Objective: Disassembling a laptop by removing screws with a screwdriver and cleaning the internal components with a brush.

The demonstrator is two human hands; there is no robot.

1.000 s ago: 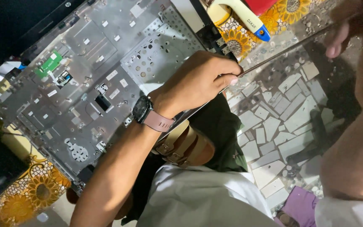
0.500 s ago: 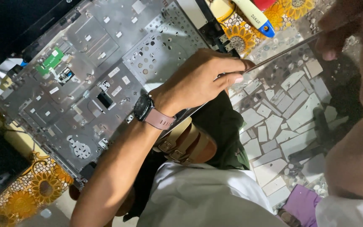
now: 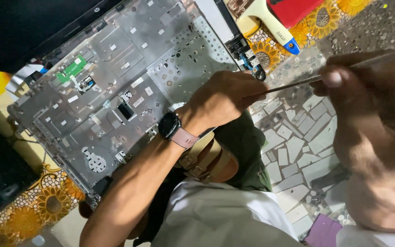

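An opened grey laptop chassis (image 3: 115, 87) lies bottom side up, with a green circuit strip and a perforated metal plate showing. My left hand (image 3: 220, 100), with a dark watch on a pink strap at the wrist, curls over the chassis's near right corner and grips it. My right hand (image 3: 371, 91) is close to the camera at the right, pinching a thin metal rod-like tool (image 3: 293, 84). The tool's tip reaches the fingertips of my left hand, beside a small connector block on the chassis edge. What the tip touches is hidden.
A yellow, red and blue hand tool (image 3: 275, 23) lies on a sunflower-patterned cloth (image 3: 316, 18) at the top right. The dark laptop screen (image 3: 33, 23) is at top left. Below are a mosaic stone floor (image 3: 298, 142), a tan-strapped sandal (image 3: 206, 160) and a purple object (image 3: 321, 231).
My right hand has come lower and further into view with the thin tool. My left hand has kept its grip on the chassis corner. The view has shifted slightly.
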